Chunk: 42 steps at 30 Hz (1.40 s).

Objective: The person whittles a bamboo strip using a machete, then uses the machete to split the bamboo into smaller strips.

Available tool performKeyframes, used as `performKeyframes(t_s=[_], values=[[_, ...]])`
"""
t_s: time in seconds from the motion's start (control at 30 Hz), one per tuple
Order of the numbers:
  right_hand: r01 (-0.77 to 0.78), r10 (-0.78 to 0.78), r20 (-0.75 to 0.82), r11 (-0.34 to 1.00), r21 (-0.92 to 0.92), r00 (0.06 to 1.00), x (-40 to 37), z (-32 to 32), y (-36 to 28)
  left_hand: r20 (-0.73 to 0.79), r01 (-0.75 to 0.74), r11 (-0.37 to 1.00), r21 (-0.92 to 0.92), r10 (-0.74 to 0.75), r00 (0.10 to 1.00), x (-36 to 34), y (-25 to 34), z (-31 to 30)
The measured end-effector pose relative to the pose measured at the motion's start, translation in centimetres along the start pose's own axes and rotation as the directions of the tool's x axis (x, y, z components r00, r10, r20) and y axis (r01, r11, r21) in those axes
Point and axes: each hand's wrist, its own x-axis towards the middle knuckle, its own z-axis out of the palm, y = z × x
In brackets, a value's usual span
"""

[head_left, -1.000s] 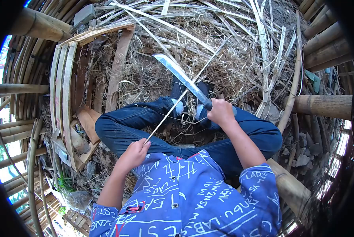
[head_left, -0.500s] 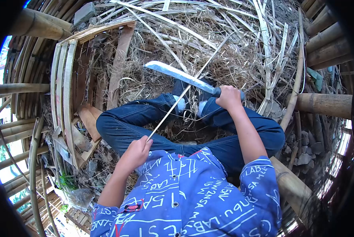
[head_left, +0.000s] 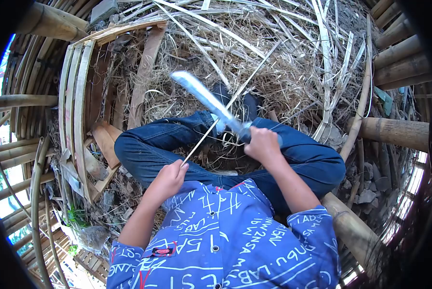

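My left hand (head_left: 168,178) is closed round the near end of a thin bamboo strip (head_left: 245,85), just above my left thigh. From there the strip slants away up and to the right over my crossed legs, its far end near the loose strips. In my right hand (head_left: 265,144) is the dark handle of a machete (head_left: 199,90). Its long blade points up and to the left, slightly blurred, and crosses the strip above my ankles. The fingers of both hands are wrapped tight.
A wooden crate-like frame (head_left: 75,96) stands at my left. Curly shavings (head_left: 283,82) and pale split strips (head_left: 324,53) cover the ground ahead. Thick bamboo poles (head_left: 394,134) are at my right, with broken stones (head_left: 368,195) close by. Bamboo slat walls rise on both sides.
My right hand has drawn the machete closer to my body and a little left, and its blade now tilts more steeply. My left hand keeps the strip nearly in place.
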Motion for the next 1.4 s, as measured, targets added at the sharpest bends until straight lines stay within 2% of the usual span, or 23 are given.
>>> performKeyframes(t_s=[0.1, 0.13, 0.2, 0.3, 0.37, 0.43, 0.5, 0.63, 0.8, 0.9, 0.97, 1.03, 1.1, 1.2, 1.27, 1.3, 1.33, 1.37, 1.4], values=[[0.139, -0.139, 0.015, 0.99, 0.03, 0.99, -1.4, 0.9, -1.7, 0.049, 0.057, 0.998, -0.032, -0.055, 0.997, 0.3, 0.3, -0.4], [0.111, -0.111, 0.078, 0.994, 0.01, 0.991, -1.3, 0.7, -1.7, 0.048, 0.056, 0.998, -0.037, -0.055, 0.997, 0.2, 0.3, -0.5], [0.088, -0.082, 0.063, 0.99, -0.108, 0.995, 0.1, 0.0, -0.3, 0.065, 0.074, 0.997, -0.028, -0.073, 0.995, -0.6, 0.0, -1.0], [-0.145, 0.143, -0.034, 0.987, -0.065, 0.989, 5.7, -0.2, 7.3, 0.04, 0.043, 0.999, -0.019, -0.042, 0.998, -1.7, -0.8, -1.0], [-0.094, 0.082, -0.104, 0.988, -0.125, 0.991, 6.7, -0.4, 8.1, 0.028, 0.042, 0.999, -0.033, -0.041, 0.999, -1.1, -0.6, -0.4], [-0.14, 0.124, -0.105, 0.976, -0.167, 0.987, 6.6, -2.1, 6.2, 0.017, 0.019, 0.999, -0.042, -0.019, 1.0, 0.0, -0.7, -0.3], [-0.065, 0.038, -0.142, 0.98, -0.187, 0.989, 5.6, -1.5, 5.6, 0.058, 0.025, 0.999, -0.026, -0.024, 0.998, -0.1, -1.7, -0.4], [-0.072, 0.068, -0.099, 0.997, -0.037, 0.993, 3.4, 0.5, 3.8, 0.068, 0.069, 0.995, -0.07, -0.064, 0.996, -0.6, -1.4, -0.1], [-0.109, 0.107, -0.092, 0.994, -0.025, 0.99, 2.4, 0.2, 3.0, 0.078, 0.07, 0.997, -0.044, -0.066, 0.995, -0.2, -1.1, -0.2], [-0.084, 0.081, -0.106, 0.996, -0.03, 0.991, 2.1, -0.7, 2.7, 0.056, 0.06, 0.998, -0.028, -0.058, 0.997, -0.2, -1.0, -0.2], [-0.027, 0.022, -0.052, 0.994, -0.103, 0.998, 0.9, -1.2, 1.7, 0.038, 0.059, 0.998, -0.029, -0.057, 0.998, 0.3, -0.8, 0.4], [0.084, -0.079, 0.04, 0.987, -0.14, 0.996, -0.6, -0.5, -0.1, -0.045, -0.015, 0.999, -0.047, 0.013, 0.999, 1.5, -0.7, 1.1], [0.15, -0.142, 0.133, 0.987, -0.055, 0.981, -1.8, -0.7, -1.7, -0.005, 0.013, 0.998, -0.056, -0.013, 1.0, 1.8, -0.7, 0.5], [0.171, -0.164, 0.123, 0.984, -0.049, 0.979, -1.6, -0.7, -1.0, 0.053, 0.066, 0.996, -0.054, -0.063, 0.997, 1.1, -0.3, 0.0], [0.064, -0.055, 0.07, 0.989, -0.137, 0.996, 0.9, -1.1, 1.6, 0.055, 0.058, 0.997, -0.056, -0.055, 0.997, 0.5, -0.9, -0.3], [-0.025, 0.038, 0.072, 0.984, -0.175, 0.997, 2.9, -1.9, 3.7, 0.057, 0.065, 0.996, -0.054, -0.062, 0.996, 0.0, -1.0, -0.3], [-0.173, 0.172, -0.02, 0.978, -0.119, 0.985, 5.5, -0.5, 7.8, 0.045, 0.046, 0.999, -0.025, -0.045, 0.998, -0.3, -0.8, -0.1], [-0.201, 0.197, -0.046, 0.97, -0.136, 0.979, 6.8, -1.4, 9.4, 0.031, 0.027, 1.0, 0.002, -0.027, 0.999, -0.5, -0.6, 0.1], [-0.151, 0.133, -0.112, 0.974, -0.168, 0.985, 7.4, -2.3, 9.2, 0.001, -0.013, 1.0, 0.014, 0.013, 1.0, -0.2, -0.6, 0.5]])
